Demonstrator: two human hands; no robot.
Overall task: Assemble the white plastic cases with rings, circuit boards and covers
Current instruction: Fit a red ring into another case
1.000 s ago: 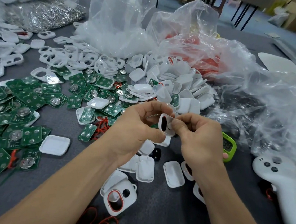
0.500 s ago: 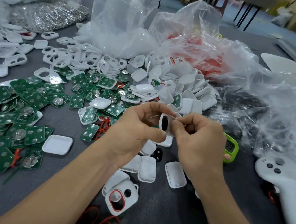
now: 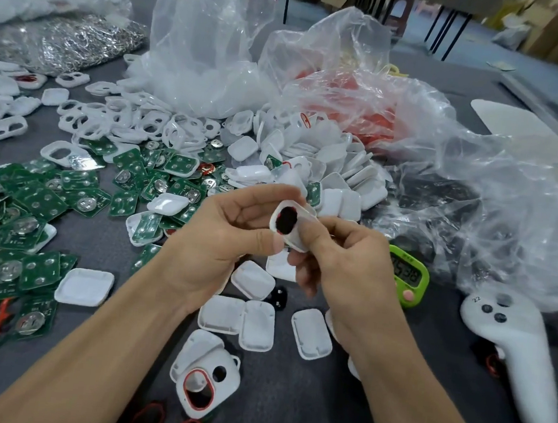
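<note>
Both hands hold one white plastic case [image 3: 290, 224] above the middle of the grey table. My left hand [image 3: 224, 236] pinches its left edge between thumb and fingers. My right hand [image 3: 344, 262] grips its right side, thumb on the front. The case's oval opening looks dark with a thin red ring at its rim. Green circuit boards [image 3: 43, 202] lie heaped at the left. White covers [image 3: 256, 325] lie flat below the hands. Another case with a red ring [image 3: 208, 383] rests near the front edge. Loose red rings [image 3: 148, 418] lie at the bottom.
A pile of white case frames [image 3: 136, 126] and covers [image 3: 336, 169] fills the middle back. Clear plastic bags [image 3: 476, 203] bulge at the back and right. A green timer [image 3: 408, 275] and a white controller [image 3: 515, 357] lie at the right. A bag of metal clips [image 3: 65, 40] sits far left.
The case has turned slightly in my hands, so its dark opening faces the camera more. Both hands stay in about the same place.
</note>
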